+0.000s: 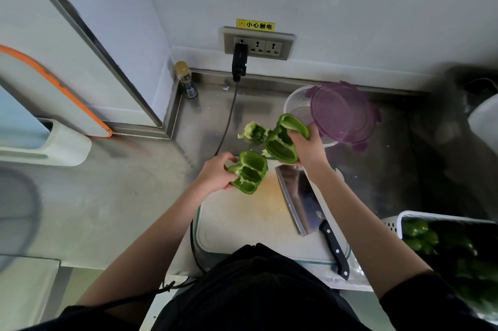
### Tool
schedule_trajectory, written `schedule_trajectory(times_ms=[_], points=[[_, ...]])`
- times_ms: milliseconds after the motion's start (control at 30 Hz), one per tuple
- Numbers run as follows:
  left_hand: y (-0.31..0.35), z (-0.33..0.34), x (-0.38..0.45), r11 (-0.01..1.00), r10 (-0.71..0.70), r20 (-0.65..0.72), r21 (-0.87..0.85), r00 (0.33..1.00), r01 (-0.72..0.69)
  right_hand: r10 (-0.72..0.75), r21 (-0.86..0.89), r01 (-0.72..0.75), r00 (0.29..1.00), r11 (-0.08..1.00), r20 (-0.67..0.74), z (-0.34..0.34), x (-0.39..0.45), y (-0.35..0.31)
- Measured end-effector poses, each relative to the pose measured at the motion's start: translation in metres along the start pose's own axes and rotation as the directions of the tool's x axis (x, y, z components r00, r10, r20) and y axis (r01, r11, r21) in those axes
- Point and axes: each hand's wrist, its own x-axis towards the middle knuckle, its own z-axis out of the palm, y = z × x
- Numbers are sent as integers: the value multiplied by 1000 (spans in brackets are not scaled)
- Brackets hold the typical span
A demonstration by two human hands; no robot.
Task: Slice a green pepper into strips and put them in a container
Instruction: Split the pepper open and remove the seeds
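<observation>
From the head camera, the person's left hand point(217, 173) curls its fingers round one pepper half point(249, 172), cut side up, over the far end of the cutting board point(242, 220). The right hand point(310, 148) grips the other pepper half point(285, 139), raised and tilted just in front of the clear container point(293, 104), whose purple lid point(343, 115) lies askew over it. The removed core point(254, 132) sits on the steel counter point(134, 182) beyond the board. The cleaver point(299, 195) lies flat on the board, untouched.

No strips show yet, so the step in hand is probably clearing ribs and seeds. It goes best if each half is laid down flat on the board, away from the blade, before the right hand reaches for the handle; the lid should be moved aside first.
</observation>
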Motion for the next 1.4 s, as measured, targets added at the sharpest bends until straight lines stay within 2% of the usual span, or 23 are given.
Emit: schedule_trajectory(times_ms=[100, 167, 233, 300, 333, 400, 467, 500, 567, 600, 667, 733, 800, 900, 1033, 1167, 1233, 1300, 1400], points=[[-1, -6, -3, 999, 4, 104, 38, 995, -8, -311, 23, 317, 940, 948, -138, 6, -5, -13], [-1, -10, -6, 994, -17, 237, 106, 971, -8, -436, -65, 432, 892, 900, -118, 10, -3, -12], [0, -13, -7, 967, -8, 323, 242, 946, -75, -396, -153, 386, 917, 910, -39, 15, 2, -9], [9, -16, -8, 942, 47, 277, 308, 960, -135, -326, -92, 320, 944, 943, -56, 19, 2, -5], [17, -17, -11, 960, 92, 225, 237, 970, -146, -279, -21, 278, 958, 960, -68, 22, 0, -5], [39, -17, -13, 990, 129, 180, -74, 975, -117, -106, 165, 105, 994, 981, -1, 28, -6, -6], [59, -10, -13, 929, 97, 208, -369, 973, -14, 29, 283, -61, 993, 957, 114, 32, -7, -7], [66, -6, -12, 882, 60, 214, -469, 975, 49, 49, 249, -84, 989, 965, 142, 33, -9, -9], [75, 0, -9, 822, -7, 176, -559, 984, 106, -62, -7, 63, 991, 998, 118, 32, -11, -11], [77, 2, -8, 828, -28, 159, -550, 987, 112, -168, -167, 185, 980, 969, 108, 29, -11, -10], [78, 2, -7, 899, -46, 113, -429, 992, 91, -343, -405, 372, 928, 835, 145, 25, -9, -8], [76, -2, -5, 953, -57, 55, -295, 997, 71, -367, -494, 430, 903, 755, 225, 21, -6, -8], [74, -5, -3, 966, -56, 47, -251, 997, 66, -291, -423, 375, 923, 825, 250, 16, -4, -12], [71, -6, -4, 945, -61, 35, -320, 998, 69, -162, -216, 209, 963, 954, 216, 11, -4, -13], [63, -3, -7, 924, -64, -31, -379, 997, 47, -150, -125, 162, 984, 979, 99, 12, -14, -2], [46, -2, -21, 991, -65, -4, -117, 998, 64, -108, -195, 133, 985, 972, 133, 15, -32, 29], [39, 0, -28, 997, -71, 52, -31, 996, 73, -92, -242, 124, 986, 962, 138, 17, -37, 44], [35, 0, -32, 998, -59, 86, 14, 995, 58, -74, -208, 99, 989, 973, 125, 16, -40, 51], [30, -6, -33, 995, -36, 76, 98, 996, 28, -137, -158, 131, 990, 979, -28, 6, -41, 54]])
